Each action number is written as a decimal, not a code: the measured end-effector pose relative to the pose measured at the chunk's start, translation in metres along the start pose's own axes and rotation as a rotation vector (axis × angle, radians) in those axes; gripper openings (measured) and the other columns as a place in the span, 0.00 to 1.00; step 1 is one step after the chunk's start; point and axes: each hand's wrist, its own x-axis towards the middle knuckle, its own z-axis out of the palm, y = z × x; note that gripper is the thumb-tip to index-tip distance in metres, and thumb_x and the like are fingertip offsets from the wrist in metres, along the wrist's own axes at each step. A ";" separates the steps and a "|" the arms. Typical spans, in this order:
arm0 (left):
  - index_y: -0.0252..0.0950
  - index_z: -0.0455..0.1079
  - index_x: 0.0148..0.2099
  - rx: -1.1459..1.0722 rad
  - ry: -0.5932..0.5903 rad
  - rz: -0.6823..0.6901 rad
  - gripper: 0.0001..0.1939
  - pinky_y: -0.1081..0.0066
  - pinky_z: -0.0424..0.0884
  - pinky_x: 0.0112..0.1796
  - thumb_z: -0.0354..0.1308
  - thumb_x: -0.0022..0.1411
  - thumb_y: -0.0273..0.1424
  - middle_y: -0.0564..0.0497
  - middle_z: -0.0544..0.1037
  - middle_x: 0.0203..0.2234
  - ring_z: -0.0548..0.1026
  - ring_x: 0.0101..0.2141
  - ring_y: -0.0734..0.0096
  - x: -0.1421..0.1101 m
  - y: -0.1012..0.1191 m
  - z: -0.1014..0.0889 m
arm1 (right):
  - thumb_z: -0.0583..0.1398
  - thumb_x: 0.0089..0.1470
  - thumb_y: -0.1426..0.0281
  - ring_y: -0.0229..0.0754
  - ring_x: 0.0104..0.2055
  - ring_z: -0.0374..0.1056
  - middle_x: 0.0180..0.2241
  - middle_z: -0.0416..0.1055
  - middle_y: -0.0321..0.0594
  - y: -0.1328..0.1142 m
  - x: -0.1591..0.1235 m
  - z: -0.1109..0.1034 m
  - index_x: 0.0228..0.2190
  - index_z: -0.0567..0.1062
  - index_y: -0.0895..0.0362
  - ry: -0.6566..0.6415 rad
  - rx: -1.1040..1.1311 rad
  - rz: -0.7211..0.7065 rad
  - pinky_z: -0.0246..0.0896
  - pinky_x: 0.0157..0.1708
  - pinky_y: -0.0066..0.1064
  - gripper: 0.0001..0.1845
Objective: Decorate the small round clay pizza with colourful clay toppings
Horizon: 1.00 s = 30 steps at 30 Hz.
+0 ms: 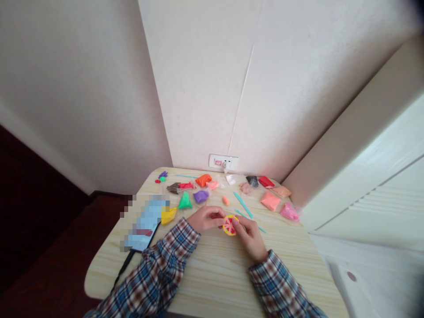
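Between my two hands is a small round clay disc, yellow at the rim with pink and red segments inside, like a fruit slice. My left hand pinches its left edge with thumb and fingers. From the other side, my right hand grips the disc with the thumb on its face. Just beyond lies a small orange-pink lump of clay. A thin blue modelling tool lies partly behind my right hand, and a wider blue modelling knife rests farther back.
Bagged clay in several colours lies along the back of the wooden table, including green, purple and coral. A cabled phone or tablet, its screen blurred, is left beside yellow clay. Behind, a wall socket holds a plug.
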 end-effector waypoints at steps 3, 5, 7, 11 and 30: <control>0.31 0.67 0.32 0.003 -0.023 -0.010 0.25 0.73 0.65 0.30 0.59 0.49 0.51 0.52 0.70 0.24 0.68 0.26 0.74 -0.001 0.000 0.002 | 0.49 0.59 0.59 0.37 0.25 0.57 0.20 0.63 0.36 0.001 -0.001 0.000 0.20 0.69 0.57 0.033 0.013 -0.018 0.54 0.25 0.30 0.23; 0.31 0.68 0.30 0.023 -0.017 -0.016 0.23 0.74 0.64 0.29 0.60 0.49 0.50 0.53 0.70 0.23 0.67 0.25 0.75 -0.002 -0.001 0.003 | 0.49 0.59 0.59 0.37 0.25 0.57 0.20 0.63 0.36 0.002 -0.001 0.000 0.20 0.70 0.57 0.029 0.014 -0.035 0.54 0.25 0.30 0.22; 0.31 0.68 0.28 0.039 -0.002 -0.019 0.23 0.74 0.63 0.30 0.61 0.49 0.49 0.53 0.69 0.22 0.66 0.25 0.75 -0.003 -0.002 0.004 | 0.49 0.59 0.59 0.37 0.25 0.58 0.20 0.65 0.36 0.004 -0.002 0.001 0.21 0.71 0.57 0.001 0.019 -0.049 0.55 0.26 0.30 0.22; 0.31 0.67 0.27 0.039 0.025 -0.010 0.24 0.73 0.63 0.30 0.60 0.48 0.50 0.53 0.69 0.22 0.66 0.25 0.75 -0.004 -0.006 0.002 | 0.49 0.59 0.59 0.40 0.30 0.63 0.25 0.70 0.39 0.006 -0.002 0.002 0.25 0.74 0.57 -0.082 0.050 -0.059 0.58 0.32 0.32 0.21; 0.30 0.69 0.28 -0.104 0.134 -0.040 0.24 0.74 0.63 0.30 0.65 0.42 0.48 0.55 0.71 0.21 0.68 0.24 0.77 0.000 -0.023 0.000 | 0.46 0.60 0.58 0.39 0.26 0.61 0.23 0.71 0.37 0.002 -0.002 0.008 0.26 0.74 0.56 -0.092 -0.267 -0.158 0.52 0.33 0.34 0.23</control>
